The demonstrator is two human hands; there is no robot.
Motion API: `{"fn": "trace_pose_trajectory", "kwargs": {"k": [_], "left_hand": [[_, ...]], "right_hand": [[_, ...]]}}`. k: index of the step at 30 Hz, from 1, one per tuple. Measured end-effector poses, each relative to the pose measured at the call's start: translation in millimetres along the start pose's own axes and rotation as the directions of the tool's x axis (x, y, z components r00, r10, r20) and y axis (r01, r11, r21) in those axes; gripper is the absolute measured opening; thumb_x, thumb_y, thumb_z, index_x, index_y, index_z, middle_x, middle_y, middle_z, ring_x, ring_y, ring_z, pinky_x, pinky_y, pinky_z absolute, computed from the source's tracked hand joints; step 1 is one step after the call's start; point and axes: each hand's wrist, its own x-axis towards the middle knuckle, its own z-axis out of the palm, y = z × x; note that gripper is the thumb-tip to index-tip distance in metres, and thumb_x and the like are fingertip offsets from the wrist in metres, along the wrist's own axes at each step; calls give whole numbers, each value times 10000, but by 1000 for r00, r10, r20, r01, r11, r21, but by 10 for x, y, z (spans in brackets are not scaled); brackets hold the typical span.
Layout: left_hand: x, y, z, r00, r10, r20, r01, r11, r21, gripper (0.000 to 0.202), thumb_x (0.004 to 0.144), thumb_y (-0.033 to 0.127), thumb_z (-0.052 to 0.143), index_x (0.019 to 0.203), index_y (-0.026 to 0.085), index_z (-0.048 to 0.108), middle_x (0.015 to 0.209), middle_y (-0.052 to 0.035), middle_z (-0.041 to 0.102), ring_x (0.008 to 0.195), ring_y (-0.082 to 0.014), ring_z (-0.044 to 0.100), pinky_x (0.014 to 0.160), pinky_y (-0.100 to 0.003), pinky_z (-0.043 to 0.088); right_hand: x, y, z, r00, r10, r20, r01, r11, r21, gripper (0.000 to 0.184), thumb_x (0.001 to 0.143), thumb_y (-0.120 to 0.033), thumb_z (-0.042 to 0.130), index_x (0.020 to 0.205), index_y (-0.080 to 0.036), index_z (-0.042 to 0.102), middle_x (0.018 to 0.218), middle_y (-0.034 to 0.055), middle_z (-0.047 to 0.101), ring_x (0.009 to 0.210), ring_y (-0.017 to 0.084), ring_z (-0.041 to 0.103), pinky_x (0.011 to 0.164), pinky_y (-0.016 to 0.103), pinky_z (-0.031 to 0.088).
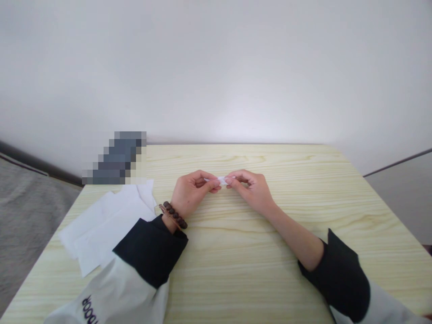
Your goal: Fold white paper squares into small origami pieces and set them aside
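A small narrow piece of white paper [222, 180] is held between my two hands over the middle of the table. My left hand [194, 191] pinches its left end between thumb and fingers. At the other end, my right hand [251, 189] grips it in the same way. Only a short stretch of the paper shows between the fingertips; the ends are covered, and whether it is folded or rolled I cannot tell. A dark beaded bracelet [173, 214] circles my left wrist.
Several white paper sheets [108, 225] lie overlapping at the left of the wood-grain table [236, 270], partly under my left sleeve. Behind them is a dark pixelated object [116, 157]. A white wall [236, 72] rises at the table's back edge. Grey fabric [30, 234] shows at far left.
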Motion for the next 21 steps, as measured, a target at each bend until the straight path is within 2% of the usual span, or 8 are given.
{"fn": "trace_pose_trajectory", "kwargs": {"k": [9,14,18,21], "left_hand": [[3,27,-3,998,-56,17,57,997,-61,280,663,352,777,782,134,648,673,-47,730,665,-195,708,677,-303,578],[8,47,-3,994,-105,11,105,987,-124,330,635,364,794,810,129,642,668,-50,731,674,-221,718,682,-325,596],[14,39,-9,993,-117,30,120,980,-157,358,693,367,751,934,127,638,690,-55,736,693,-222,722,677,-320,602],[14,7,-2,997,-67,28,69,993,-98,338,753,389,693,964,133,626,684,-48,731,676,-215,719,660,-317,603]], "right_hand": [[-2,19,15,998,45,34,-47,997,59,177,802,-354,636,786,-183,597,719,21,694,684,168,697,638,268,541],[7,22,26,998,55,-10,-53,990,127,209,775,-371,670,788,-197,554,678,-6,679,654,160,697,636,270,556],[16,31,33,997,73,-2,-72,980,185,204,771,-370,674,800,-199,566,692,-14,677,650,147,695,633,265,567],[23,32,34,996,86,11,-86,969,230,217,760,-394,677,801,-199,593,718,-11,681,649,140,690,640,271,580]]}}
